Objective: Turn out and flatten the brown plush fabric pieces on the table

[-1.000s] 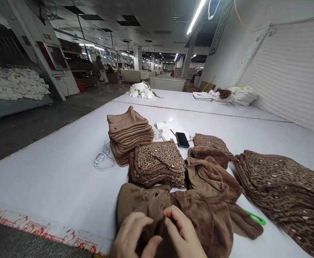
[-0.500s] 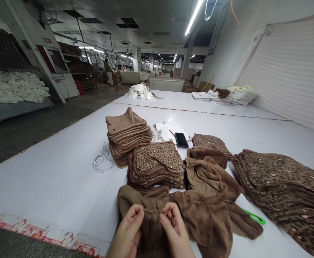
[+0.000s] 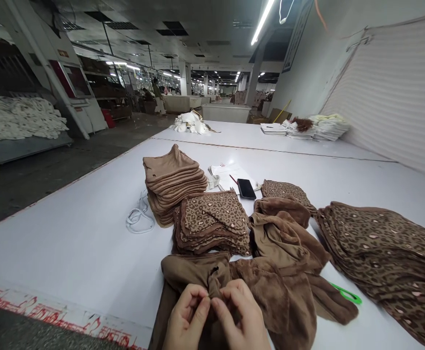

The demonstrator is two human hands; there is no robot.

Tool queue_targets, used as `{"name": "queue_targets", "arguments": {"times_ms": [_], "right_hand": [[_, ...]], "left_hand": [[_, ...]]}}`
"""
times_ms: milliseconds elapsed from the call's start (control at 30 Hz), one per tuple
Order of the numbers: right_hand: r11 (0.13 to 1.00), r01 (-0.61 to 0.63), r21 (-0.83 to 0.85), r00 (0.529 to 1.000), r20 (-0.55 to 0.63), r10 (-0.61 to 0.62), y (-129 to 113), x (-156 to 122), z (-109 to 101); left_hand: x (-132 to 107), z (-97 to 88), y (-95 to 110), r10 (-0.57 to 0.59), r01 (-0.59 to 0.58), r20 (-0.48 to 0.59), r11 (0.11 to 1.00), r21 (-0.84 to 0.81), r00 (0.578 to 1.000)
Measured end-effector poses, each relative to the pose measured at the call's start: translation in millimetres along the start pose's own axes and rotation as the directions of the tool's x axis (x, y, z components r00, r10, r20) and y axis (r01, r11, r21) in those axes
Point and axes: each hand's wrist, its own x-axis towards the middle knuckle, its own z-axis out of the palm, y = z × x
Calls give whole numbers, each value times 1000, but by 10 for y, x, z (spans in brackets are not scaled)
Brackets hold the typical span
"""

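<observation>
At the near edge of the white table (image 3: 70,243) lies a plain brown fabric piece (image 3: 188,272). My left hand (image 3: 185,321) and my right hand (image 3: 239,318) meet over it, fingers closed, both pinching a small fold of the cloth between them. A fuzzy brown piece (image 3: 278,296) lies joined to its right. Behind them stands a stack of leopard-print pieces (image 3: 212,221), and further back a stack of plain brown pieces (image 3: 174,180).
A large leopard-print pile (image 3: 383,253) fills the right side. Green scissors (image 3: 345,293) lie by it. A black phone (image 3: 246,188) rests on papers (image 3: 227,172). White cord (image 3: 139,216) lies left of the stacks. White cloth piles sit at the far end.
My hands moved closer together and now pinch the same fold of brown cloth. The cloth's near edge has been drawn toward me over the table's edge.
</observation>
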Motion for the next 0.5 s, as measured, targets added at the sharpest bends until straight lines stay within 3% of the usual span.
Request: {"name": "queue_targets", "arguments": {"times_ms": [100, 167, 200, 300, 400, 467, 500], "right_hand": [[1000, 4, 18, 1000, 18, -4, -60, 90, -140], [1000, 2, 5, 1000, 17, -3, -95, 180, -238], [1000, 6, -19, 1000, 24, -5, -104, 231, -283], [993, -1, -117, 1000, 15, 3, -91, 385, -368], [987, -12, -161, 1000, 6, 13, -80, 500, -390], [988, 20, -151, 997, 74, -9, -141, 542, -400], [990, 50, -131, 991, 132, -33, -197, 555, -411]], "left_hand": [[113, -121, 161, 41, -58, 64, 956, 287, 997], [248, -272, 288, 148, -182, 106, 767, 615, 983], [318, -351, 343, 184, -206, 104, 713, 670, 977], [467, -528, 447, 226, -229, 108, 630, 742, 968], [480, -521, 530, 240, -263, 145, 592, 762, 960], [450, -410, 648, 217, -360, 288, 607, 708, 933], [439, -333, 730, 186, -420, 398, 632, 652, 898]]}}
